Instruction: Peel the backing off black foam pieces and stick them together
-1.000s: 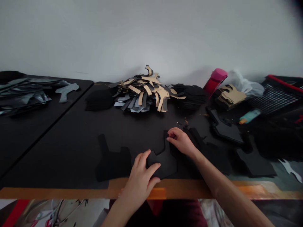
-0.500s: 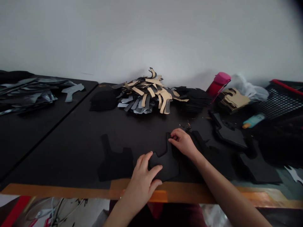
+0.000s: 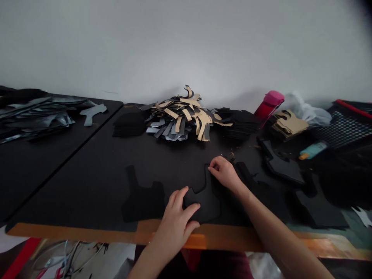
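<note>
Black foam cutout (image 3: 205,205) lies flat on the dark table (image 3: 72,182), its lower part beneath the left hand (image 3: 176,217), whose fingers spread apart and press down, apparently to pin it steady. The right hand (image 3: 224,173) sits at the cutout's upper tip, fingertips bunched together; whether they clamp it cannot be told.

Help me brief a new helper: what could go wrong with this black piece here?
The black cut-out piece lies on a black tabletop, so its outline is hard to see, and it could be confused with the similar cut-out beside it. Under the left hand, it lies near the orange table edge and might slip over.
</note>
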Demonstrator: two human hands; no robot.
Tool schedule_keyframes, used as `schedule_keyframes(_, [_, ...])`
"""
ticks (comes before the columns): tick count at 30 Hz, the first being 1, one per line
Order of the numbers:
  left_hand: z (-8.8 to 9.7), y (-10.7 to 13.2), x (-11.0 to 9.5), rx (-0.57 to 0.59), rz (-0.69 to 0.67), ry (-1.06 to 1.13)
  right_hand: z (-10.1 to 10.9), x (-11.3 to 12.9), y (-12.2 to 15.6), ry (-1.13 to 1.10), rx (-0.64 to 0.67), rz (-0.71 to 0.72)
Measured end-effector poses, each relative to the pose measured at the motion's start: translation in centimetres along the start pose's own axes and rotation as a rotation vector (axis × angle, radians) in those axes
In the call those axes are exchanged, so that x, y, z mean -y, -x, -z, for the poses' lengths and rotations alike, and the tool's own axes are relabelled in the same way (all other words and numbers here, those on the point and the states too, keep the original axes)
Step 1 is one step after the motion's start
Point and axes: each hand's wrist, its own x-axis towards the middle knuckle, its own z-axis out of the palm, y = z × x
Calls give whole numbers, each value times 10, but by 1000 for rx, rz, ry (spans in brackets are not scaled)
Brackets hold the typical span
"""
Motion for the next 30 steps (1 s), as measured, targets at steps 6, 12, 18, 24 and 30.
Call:
schedule_keyframes(6, [2, 0, 0, 19, -1, -6, -1, 3, -3, 50, 12, -51])
schedule_keyframes(12, [5, -4, 0, 18, -4, -14, 1, 6, -14, 58, 55, -102])
schedule_keyframes(18, [4, -4, 3, 9, -25, 4, 8, 11, -23, -87, 86, -100])
schedule_keyframes(24, [5, -6, 3, -23, 22, 95, 15, 18, -14, -416, 26, -149])
schedule_keyframes(30, [1, -14, -5, -162, 209, 483, 35, 41, -3, -660, -97, -131])
